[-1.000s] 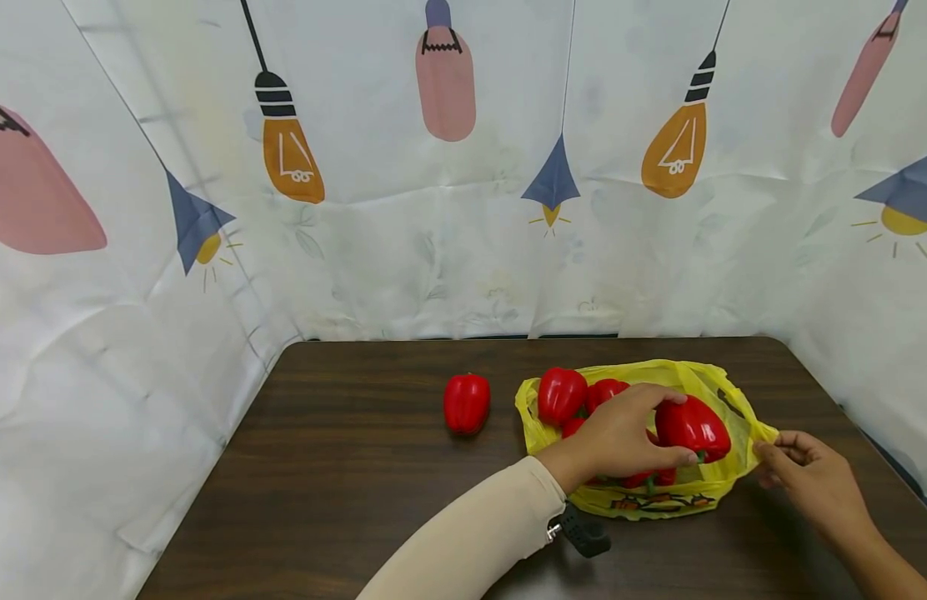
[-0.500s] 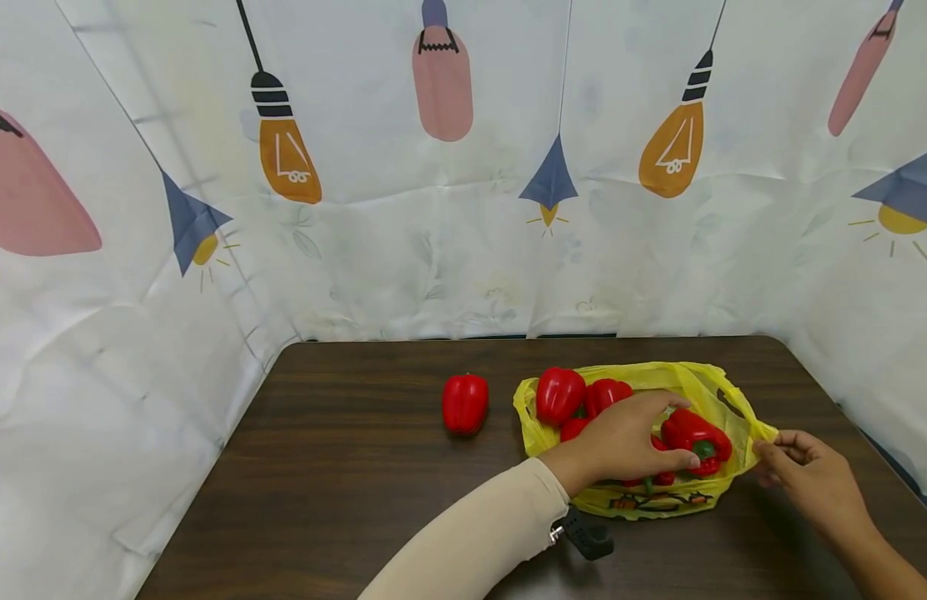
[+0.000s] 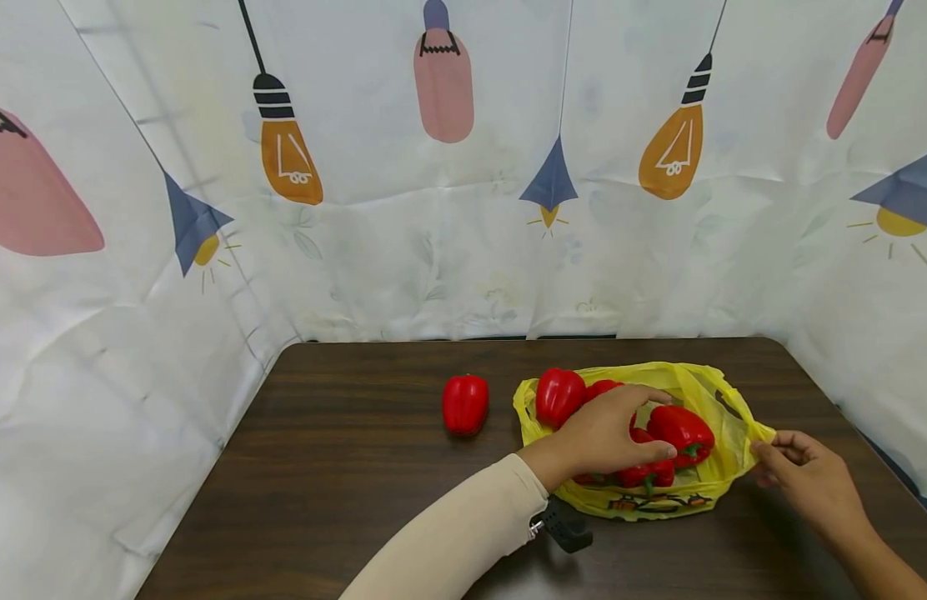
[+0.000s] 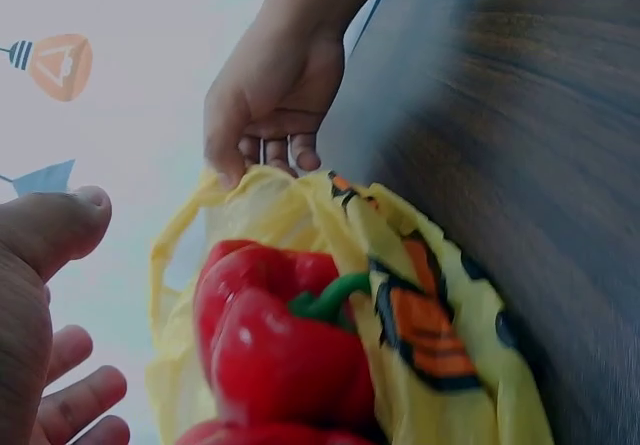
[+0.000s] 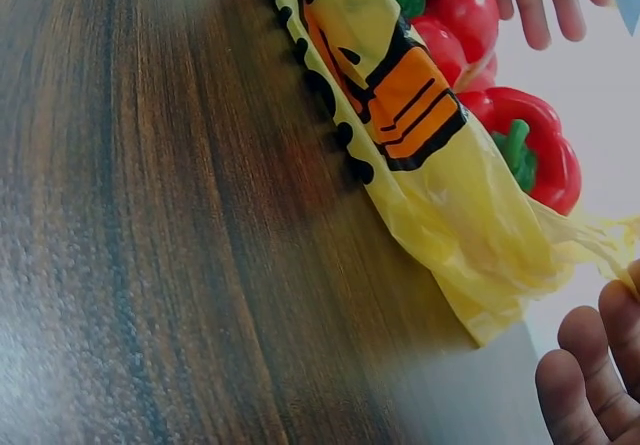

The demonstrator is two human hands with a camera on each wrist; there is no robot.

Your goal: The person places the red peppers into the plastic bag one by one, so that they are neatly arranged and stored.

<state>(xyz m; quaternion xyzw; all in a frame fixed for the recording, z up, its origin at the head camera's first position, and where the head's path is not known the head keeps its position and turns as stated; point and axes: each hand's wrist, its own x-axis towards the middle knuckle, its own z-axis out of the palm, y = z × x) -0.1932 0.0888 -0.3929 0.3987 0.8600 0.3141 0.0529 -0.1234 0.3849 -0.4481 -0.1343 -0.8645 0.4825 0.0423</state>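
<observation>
A yellow plastic bag (image 3: pixel 728 446) lies on the dark wooden table (image 3: pixel 343 475) with several red bell peppers in it. My left hand (image 3: pixel 612 427) hovers over the bag's mouth with relaxed, spread fingers and holds nothing. A red pepper (image 3: pixel 681 432) lies in the bag just right of its fingertips. My right hand (image 3: pixel 765 454) pinches the bag's right handle. The left wrist view shows that pepper (image 4: pixel 280 345), the bag (image 4: pixel 440 305) and the right hand (image 4: pixel 275 95) pinching the rim. One more red pepper (image 3: pixel 465 403) stands on the table left of the bag.
A white cloth backdrop (image 3: pixel 463 208) printed with light bulbs walls the table at the back and both sides. A black wrist strap (image 3: pixel 563 527) sits at my left sleeve. The right wrist view shows the bag (image 5: pixel 450 195) on bare wood.
My left hand lowered the red pepper it was gripping into the bag and let it go. It then drew back a little to the left. The right hand kept its pinch.
</observation>
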